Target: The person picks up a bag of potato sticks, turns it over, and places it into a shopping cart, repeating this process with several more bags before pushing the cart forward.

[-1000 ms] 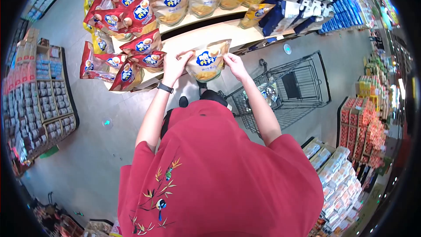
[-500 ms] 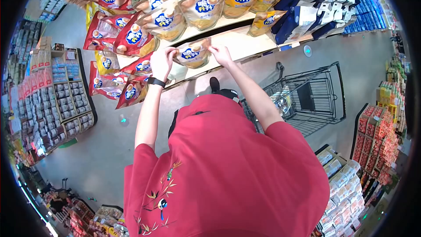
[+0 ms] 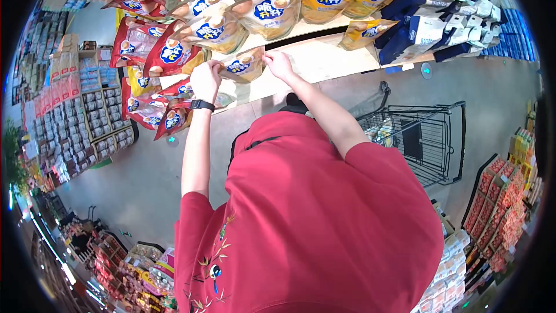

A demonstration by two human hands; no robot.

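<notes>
**Soft snack pouch pinched at its two top corners**

The snack pouch [image 3: 243, 65] hangs between both hands just above the pale wooden shelf [image 3: 324, 61], in front of a row of like pouches [image 3: 266, 11] standing on the tier above. It looks light and floppy: a thin glossy film bag, probably slippery on its faces and easy to crease, with contents that may crush if squeezed. The sealed top edge seems the firmest place to hold. The left hand [image 3: 205, 80], a dark watch [image 3: 202, 105] at its wrist, has its fingers closed on the upper left corner; the right hand [image 3: 279, 65] pinches the upper right corner. Red pouches [image 3: 168, 52] crowd the shelf to the left. A wire trolley [image 3: 425, 139] stands on the floor at the right.
</notes>
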